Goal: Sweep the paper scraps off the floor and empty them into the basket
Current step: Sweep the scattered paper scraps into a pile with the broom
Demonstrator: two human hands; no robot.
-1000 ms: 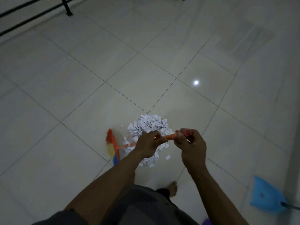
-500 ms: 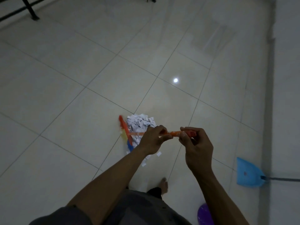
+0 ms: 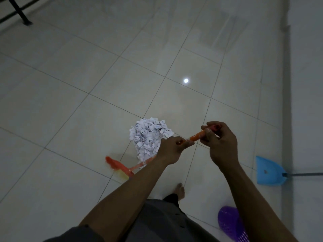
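Left hand (image 3: pixel 172 149): clamped on broom (image 3: pixel 120 166) handle
Right hand (image 3: pixel 221 142): clamped on handle's top end
Paper scraps (image 3: pixel 148 138): piled just beyond left hand

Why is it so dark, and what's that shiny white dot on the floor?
In the head view the room is dimly lit, so the tiled floor looks grey; the white dot is glare, a light reflected off the glossy tiles. The paper scraps stay the brightest thing, the broom head looks smeared by blur, and the wide lens bends the tile lines near the edges.

Dim room, lamp glare on floor tiles (image 3: pixel 122 84), edges perhaps bowed
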